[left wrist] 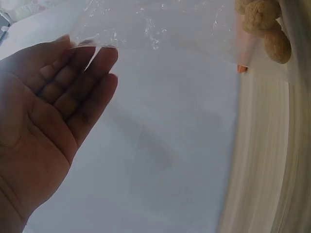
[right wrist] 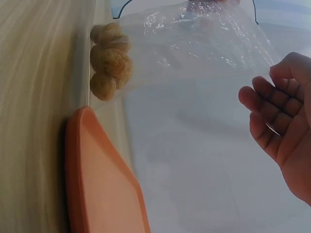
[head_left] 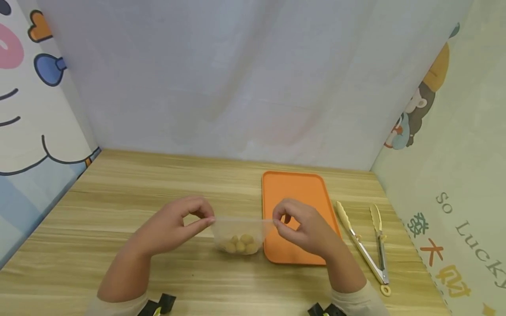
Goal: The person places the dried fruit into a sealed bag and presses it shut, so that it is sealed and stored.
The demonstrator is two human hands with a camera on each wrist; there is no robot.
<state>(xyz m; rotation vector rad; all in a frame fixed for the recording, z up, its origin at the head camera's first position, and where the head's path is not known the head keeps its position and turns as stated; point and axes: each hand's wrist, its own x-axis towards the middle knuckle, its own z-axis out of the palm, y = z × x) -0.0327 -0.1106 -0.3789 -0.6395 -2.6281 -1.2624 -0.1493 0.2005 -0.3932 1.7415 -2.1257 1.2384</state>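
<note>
A clear plastic bag (head_left: 237,228) hangs between the two hands, its top edge stretched taut. At its left corner my left hand (head_left: 186,224) pinches the plastic between thumb and index finger; the other fingers stay loose in the left wrist view. On the opposite corner my right hand (head_left: 302,226) pinches in the same way. Several round, light-brown balls (head_left: 241,244) with a rough surface lie gathered in the bottom of the bag. In the right wrist view those balls (right wrist: 111,60) sit close over the table.
An orange tray (head_left: 296,188) lies on the wooden table (head_left: 166,175), partly beneath the right hand. Spread tongs (head_left: 369,259) with cream tips lie right of it. A pale curtain (head_left: 221,87) stands behind, and printed panels (head_left: 439,175) border both sides.
</note>
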